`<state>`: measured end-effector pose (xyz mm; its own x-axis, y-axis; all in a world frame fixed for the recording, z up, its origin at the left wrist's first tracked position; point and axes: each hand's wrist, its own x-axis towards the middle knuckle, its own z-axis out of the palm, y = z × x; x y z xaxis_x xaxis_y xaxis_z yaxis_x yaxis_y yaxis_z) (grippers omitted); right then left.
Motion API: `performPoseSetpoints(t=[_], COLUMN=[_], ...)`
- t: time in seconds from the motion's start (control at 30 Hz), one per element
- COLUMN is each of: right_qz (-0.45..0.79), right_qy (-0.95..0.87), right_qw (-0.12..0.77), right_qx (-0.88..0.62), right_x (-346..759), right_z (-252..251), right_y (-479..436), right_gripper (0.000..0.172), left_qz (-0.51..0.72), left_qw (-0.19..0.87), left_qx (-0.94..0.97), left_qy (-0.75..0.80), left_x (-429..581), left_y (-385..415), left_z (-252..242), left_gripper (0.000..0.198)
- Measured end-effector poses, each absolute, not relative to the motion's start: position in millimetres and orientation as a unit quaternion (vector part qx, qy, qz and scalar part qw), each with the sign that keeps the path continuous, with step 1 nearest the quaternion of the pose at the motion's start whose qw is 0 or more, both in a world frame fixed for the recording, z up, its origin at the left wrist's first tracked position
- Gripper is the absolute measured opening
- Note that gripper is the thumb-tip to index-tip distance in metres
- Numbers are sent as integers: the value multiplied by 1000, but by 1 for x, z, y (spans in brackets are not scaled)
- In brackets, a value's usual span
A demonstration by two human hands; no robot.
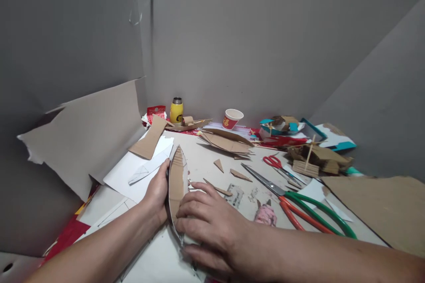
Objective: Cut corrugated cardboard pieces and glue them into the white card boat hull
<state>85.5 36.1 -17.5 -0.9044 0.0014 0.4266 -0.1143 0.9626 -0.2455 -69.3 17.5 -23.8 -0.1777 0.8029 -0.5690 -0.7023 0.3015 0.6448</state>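
A narrow boat shape made of cardboard, pointed at its far end, stands between my hands with its low side walls raised. My left hand grips its left wall, the thumb along the outside near the top. Over the near right part lies my right hand, its fingers bent across the wall and pinching there; the fingertips are partly hidden. Small cardboard offcuts lie just beyond. Large scissors with red and green handles rest open to the right, near a pink crumpled bundle.
Stacked curved cardboard pieces, a paper cup and a yellow bottle stand at the back. Small red scissors and cardboard models sit right. White paper sheets lie left, below a torn cardboard flap.
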Motion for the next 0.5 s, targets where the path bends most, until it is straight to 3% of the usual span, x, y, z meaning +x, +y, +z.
performPoseSetpoints(t=[0.3, 0.5], right_qz=[47, 28], right_qy=[-964, -974], right_qw=[254, 216], right_qx=[63, 57], right_x=[83, 81], right_z=[-23, -19], right_y=[36, 34], right_gripper=[14, 15], left_qz=[596, 598], left_qw=[642, 635], left_qx=[39, 54], left_qy=[481, 486], left_x=[-68, -66], left_y=[15, 13], left_z=[-26, -24], left_gripper=[43, 42])
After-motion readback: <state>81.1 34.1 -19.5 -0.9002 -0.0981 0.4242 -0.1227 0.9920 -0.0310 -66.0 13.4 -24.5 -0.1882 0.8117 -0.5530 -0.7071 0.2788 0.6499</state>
